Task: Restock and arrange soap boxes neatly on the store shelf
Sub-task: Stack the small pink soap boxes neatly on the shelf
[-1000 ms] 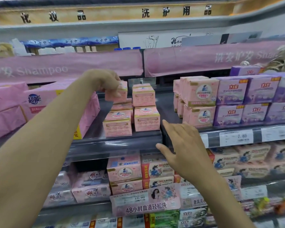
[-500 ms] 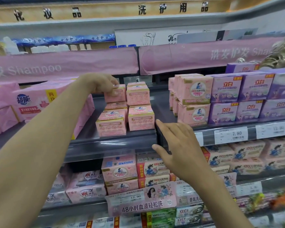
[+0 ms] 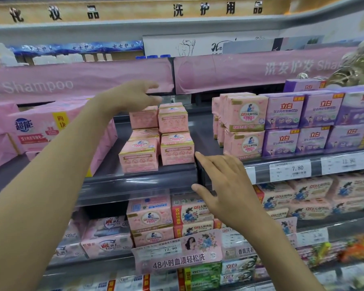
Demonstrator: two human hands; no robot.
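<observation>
Hovering at centre frame, the left hand [image 3: 132, 97] is over the upper-left of the soap boxes [image 3: 172, 122], fingers loosely spread and gripping nothing; contact with that box's top cannot be confirmed. The soap boxes form a small pink cluster, mostly stacked two high, on the grey shelf [image 3: 139, 182] at centre. The right hand [image 3: 225, 185], lower centre-right, is empty, fingers straight and apart, index tip just beside the lower-right box's corner at the shelf's front edge. Purple boxes [image 3: 315, 122] fill the shelf's right side, above a 7.80 price label [image 3: 290, 170].
</observation>
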